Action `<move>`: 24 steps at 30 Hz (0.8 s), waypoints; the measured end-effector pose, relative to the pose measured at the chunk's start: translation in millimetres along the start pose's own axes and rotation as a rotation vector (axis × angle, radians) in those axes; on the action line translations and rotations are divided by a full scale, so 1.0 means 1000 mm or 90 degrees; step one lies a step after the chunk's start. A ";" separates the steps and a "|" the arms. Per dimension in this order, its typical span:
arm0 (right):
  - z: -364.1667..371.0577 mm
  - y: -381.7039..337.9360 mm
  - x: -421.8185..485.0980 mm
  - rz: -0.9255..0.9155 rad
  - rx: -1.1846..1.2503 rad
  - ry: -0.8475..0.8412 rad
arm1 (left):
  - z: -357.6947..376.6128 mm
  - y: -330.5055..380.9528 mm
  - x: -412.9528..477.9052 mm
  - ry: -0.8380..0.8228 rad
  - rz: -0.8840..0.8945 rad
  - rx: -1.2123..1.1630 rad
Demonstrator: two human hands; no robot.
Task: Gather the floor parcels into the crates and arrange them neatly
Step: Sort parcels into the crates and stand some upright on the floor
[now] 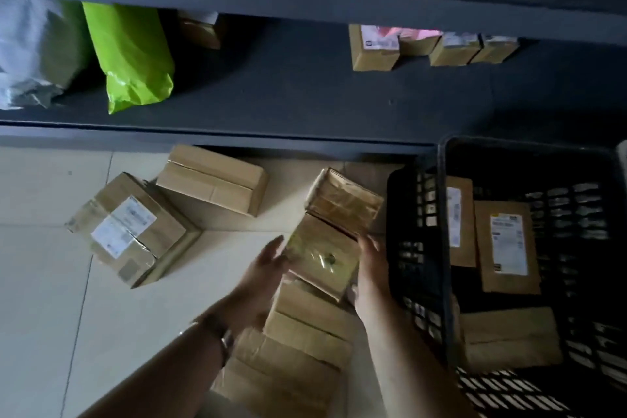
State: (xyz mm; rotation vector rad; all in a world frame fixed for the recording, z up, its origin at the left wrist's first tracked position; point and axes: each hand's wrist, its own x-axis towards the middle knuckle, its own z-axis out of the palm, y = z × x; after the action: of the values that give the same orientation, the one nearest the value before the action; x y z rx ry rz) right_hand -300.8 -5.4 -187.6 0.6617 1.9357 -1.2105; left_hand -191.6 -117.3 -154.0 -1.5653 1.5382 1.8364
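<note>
Left hand (268,265): fingers straight, pressed flat on left side of taped box (322,258)
Right hand (371,268): curled round its right edge
Crate (444,214): just right, parcels (509,244) inside

Floor (40,282): pale tiles, dark grout lines. Lying directly on it:
- labelled box (129,231), skewed, white label up, left of centre
- plain box (213,180), touching the labelled box, its far end under the shelf edge
- pile of boxes (298,349), bottom centre, flat
- black crate (417,248), slotted wall, at right, just beside the pile

Shelf (288,95): dark, low, along the far side. On it:
- grey mailer (30,51) and green mailer (132,58), side by side at left
- row of small boxes (434,47) at right, well apart from the mailers
</note>
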 end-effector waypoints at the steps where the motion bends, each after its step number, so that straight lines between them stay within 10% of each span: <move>1: 0.009 0.004 0.006 0.013 0.029 0.031 | -0.004 -0.004 0.001 -0.045 0.014 0.002; 6: 0.036 0.009 -0.024 -0.026 0.024 0.145 | -0.040 -0.006 -0.003 -0.060 -0.023 -0.120; 11: 0.086 0.031 -0.092 0.000 -0.071 0.018 | -0.030 0.016 -0.037 -0.121 -0.021 -0.144; 18: 0.097 0.013 -0.076 -0.035 -0.222 0.027 | -0.114 -0.020 0.010 0.229 -0.016 0.155; 24: 0.136 0.035 -0.046 0.020 -0.181 -0.053 | -0.179 -0.037 0.062 0.244 -0.087 0.091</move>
State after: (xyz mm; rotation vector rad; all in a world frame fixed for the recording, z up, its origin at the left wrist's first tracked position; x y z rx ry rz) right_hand -204.3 -116.0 -205.9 0.4824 1.9700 -0.9045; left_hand -90.1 -275.6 -197.5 -1.9806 1.6238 1.3777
